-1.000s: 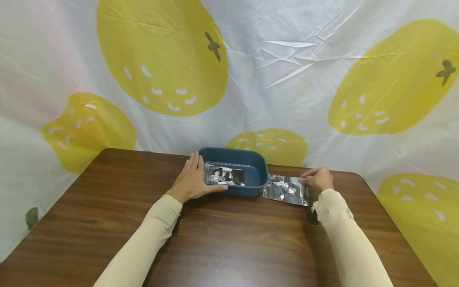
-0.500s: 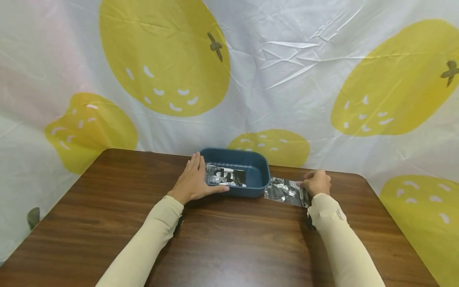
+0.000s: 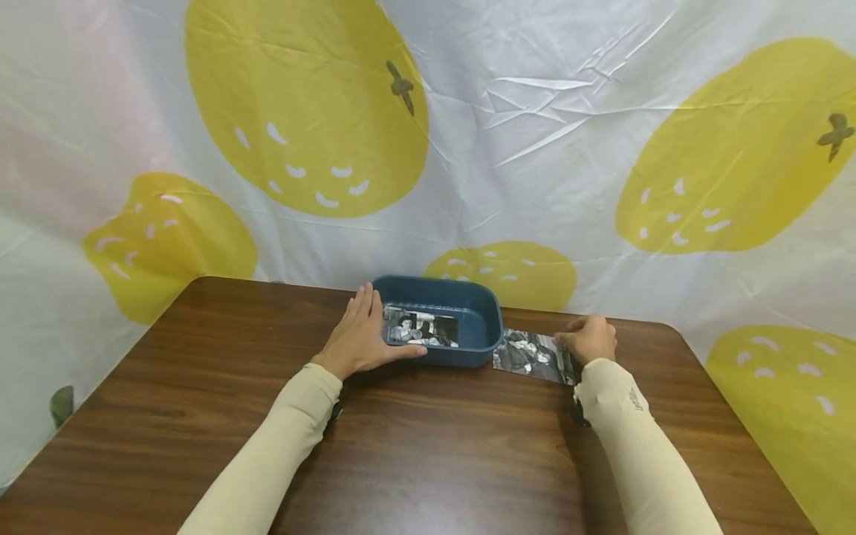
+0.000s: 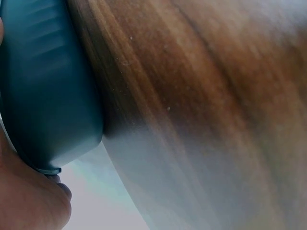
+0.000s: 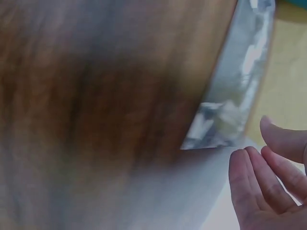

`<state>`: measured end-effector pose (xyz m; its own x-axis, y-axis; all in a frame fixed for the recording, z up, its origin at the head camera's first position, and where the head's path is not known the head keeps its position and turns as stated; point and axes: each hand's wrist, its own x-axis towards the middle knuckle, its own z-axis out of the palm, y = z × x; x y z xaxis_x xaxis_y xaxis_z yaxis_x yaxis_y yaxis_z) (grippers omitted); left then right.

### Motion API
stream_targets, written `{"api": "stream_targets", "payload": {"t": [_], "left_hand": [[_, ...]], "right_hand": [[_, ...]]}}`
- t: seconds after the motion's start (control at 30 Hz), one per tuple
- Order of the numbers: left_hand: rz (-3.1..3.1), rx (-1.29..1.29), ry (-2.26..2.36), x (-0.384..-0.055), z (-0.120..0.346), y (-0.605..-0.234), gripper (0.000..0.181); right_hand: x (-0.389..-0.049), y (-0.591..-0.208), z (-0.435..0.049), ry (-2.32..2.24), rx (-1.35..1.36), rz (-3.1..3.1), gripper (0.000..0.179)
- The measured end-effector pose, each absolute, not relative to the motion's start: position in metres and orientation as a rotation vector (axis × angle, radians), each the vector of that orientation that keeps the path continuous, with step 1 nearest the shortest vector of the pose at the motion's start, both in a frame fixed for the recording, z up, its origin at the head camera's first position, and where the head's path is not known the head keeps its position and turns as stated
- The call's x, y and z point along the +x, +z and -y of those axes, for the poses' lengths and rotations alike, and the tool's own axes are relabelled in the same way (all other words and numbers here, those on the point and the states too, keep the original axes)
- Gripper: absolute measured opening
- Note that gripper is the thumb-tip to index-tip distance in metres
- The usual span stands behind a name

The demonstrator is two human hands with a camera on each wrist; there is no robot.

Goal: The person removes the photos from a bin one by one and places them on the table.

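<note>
A blue rectangular tray point(image 3: 491, 338) stands near the table's back edge with a black-and-white photo point(image 3: 438, 331) lying inside. My left hand point(image 3: 361, 334) rests on its left end, fingers straight along the side and thumb stretched over the front rim. In the left wrist view, the tray's wall point(image 4: 53, 91) fills the upper left. Another black-and-white photo point(image 3: 531, 355) lies on the table right beside the tray. At its right edge is my right hand point(image 3: 591, 339); in the right wrist view, a gap shows between its thumb point(image 5: 283, 141) and fingers, close to the photo's end.
The brown wooden table point(image 3: 435, 453) has rounded back corners. Directly behind it hangs a white cloth point(image 3: 521, 193) with large yellow fruit prints, close to the tray's back wall.
My right hand has shifted slightly left with the photo, which now lies flat beside the tray, and its fingers have come off it. My left hand stays on the tray.
</note>
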<state>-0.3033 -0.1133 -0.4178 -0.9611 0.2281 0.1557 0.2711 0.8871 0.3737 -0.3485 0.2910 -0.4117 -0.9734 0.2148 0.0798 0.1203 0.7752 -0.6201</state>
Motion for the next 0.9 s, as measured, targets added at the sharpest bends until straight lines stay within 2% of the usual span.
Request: {"api": "stream_targets", "payload": {"t": [0.27,0.4,0.57,0.9], "left_hand": [[2.943,-0.400,-0.622,-0.303,0.113,-0.416,0.137],[2.934,-0.405,-0.621,-0.303,0.113,-0.418,0.136],[2.946,-0.392,-0.616,-0.304,0.113,-0.418,0.136],[2.962,-0.380,-0.621,-0.303,0.112,-0.416,0.137]], "right_hand": [[-0.345,-0.388,-0.273,1.179,-0.098,2.745,0.031],[-0.345,-0.373,-0.255,1.458,-0.065,2.682,0.034],[-0.344,-0.357,-0.230,1.541,0.009,2.713,0.039],[-0.339,-0.342,-0.181,1.722,0.114,2.737,0.039]]}}
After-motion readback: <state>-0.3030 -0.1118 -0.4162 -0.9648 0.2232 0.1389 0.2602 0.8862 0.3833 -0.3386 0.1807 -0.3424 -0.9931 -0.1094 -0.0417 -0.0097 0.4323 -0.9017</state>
